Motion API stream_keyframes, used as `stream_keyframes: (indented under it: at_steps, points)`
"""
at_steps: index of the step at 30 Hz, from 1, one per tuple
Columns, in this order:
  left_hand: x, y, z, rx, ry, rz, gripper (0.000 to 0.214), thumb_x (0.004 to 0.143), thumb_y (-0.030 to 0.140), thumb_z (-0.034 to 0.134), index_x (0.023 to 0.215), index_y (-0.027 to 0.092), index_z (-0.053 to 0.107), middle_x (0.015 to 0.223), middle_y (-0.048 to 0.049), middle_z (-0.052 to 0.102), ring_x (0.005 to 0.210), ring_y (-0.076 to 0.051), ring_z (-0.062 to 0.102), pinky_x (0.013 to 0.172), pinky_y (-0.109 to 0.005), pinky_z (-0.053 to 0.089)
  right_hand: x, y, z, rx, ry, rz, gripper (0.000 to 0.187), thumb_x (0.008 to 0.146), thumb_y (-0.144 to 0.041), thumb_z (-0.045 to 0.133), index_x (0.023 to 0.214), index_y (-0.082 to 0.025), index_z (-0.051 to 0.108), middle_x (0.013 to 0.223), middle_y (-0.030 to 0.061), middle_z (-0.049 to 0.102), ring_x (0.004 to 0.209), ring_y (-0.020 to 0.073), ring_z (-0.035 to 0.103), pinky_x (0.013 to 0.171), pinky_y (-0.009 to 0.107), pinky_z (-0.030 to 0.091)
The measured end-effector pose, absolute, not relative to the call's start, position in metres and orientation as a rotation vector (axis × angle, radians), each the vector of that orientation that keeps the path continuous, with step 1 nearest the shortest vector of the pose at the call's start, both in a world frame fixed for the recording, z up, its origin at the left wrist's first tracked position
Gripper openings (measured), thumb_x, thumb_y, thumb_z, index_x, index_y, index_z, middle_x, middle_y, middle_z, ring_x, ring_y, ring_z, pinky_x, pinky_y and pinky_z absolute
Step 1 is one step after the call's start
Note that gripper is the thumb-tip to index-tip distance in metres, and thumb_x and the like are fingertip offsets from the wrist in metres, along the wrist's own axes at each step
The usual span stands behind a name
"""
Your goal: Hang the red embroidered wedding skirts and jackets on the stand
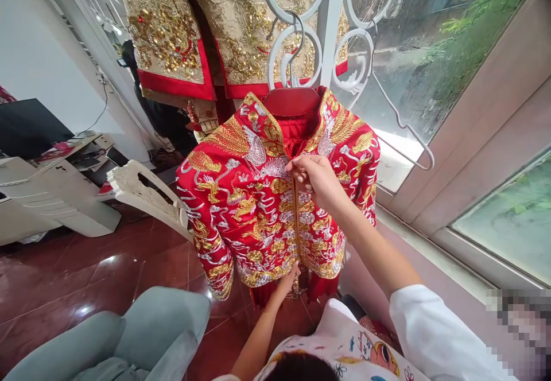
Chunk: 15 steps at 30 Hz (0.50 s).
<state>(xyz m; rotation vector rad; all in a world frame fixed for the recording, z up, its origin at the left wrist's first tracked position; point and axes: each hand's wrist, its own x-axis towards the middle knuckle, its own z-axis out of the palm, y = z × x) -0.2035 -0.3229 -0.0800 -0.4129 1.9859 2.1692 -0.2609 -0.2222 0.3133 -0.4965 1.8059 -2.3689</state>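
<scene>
A red jacket, densely embroidered in gold and silver, hangs upright on a dark red hanger with a metal hook. My right hand is closed in a pinch at the top of the jacket's front opening, just below the stand-up collar. Whatever small part sits between those fingertips is hidden. Lower down, my left hand grips the bottom hem at the centre front, its fingers partly tucked behind the cloth. A narrow gold-edged front seam runs straight between both hands.
Behind hangs a beige, gold-beaded garment with red borders. White scrolled ironwork carries an unused wire hanger beside the window. A white chair, a grey armchair and a desk stand left on red tiles.
</scene>
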Motion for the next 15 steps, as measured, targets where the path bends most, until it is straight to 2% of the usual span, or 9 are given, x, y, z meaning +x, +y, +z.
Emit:
stream_keyframes:
  at_steps: [4,9,15]
  points:
    - [-0.19,-0.329,-0.074,-0.319,2.157,1.946,0.027,0.092,0.038,0.051,0.104,0.018,0.062,0.11,-0.0065,0.062,0.095,-0.018,0.06,0.084,-0.036,0.053,-0.261,-0.228,0.323,-0.399,1.882,-2.375,0.019,0.076,-0.013,0.043,0.059,-0.014,0.05,0.041,-0.0071,0.034,0.034,0.0024,0.022,0.037,0.021,0.012]
    - [-0.181,-0.325,-0.06,-0.246,2.341,1.664,0.028,0.092,0.039,0.05,0.105,0.018,0.062,0.111,-0.0069,0.061,0.096,-0.019,0.059,0.085,-0.037,0.052,-0.26,-0.229,0.346,-0.378,1.801,-2.412,0.02,0.078,-0.015,0.041,0.059,-0.016,0.046,0.042,-0.0075,0.032,0.033,0.002,0.016,0.037,0.021,0.01]
    - [-0.176,-0.31,-0.021,0.098,2.446,1.27,0.021,0.092,0.035,0.051,0.106,0.023,0.061,0.115,-0.0073,0.06,0.099,-0.016,0.059,0.087,-0.034,0.051,-0.264,-0.239,0.38,-0.521,2.102,-2.378,0.022,0.081,-0.018,0.041,0.06,-0.017,0.047,0.045,-0.0056,0.036,0.037,0.0034,0.019,0.039,0.022,0.017]
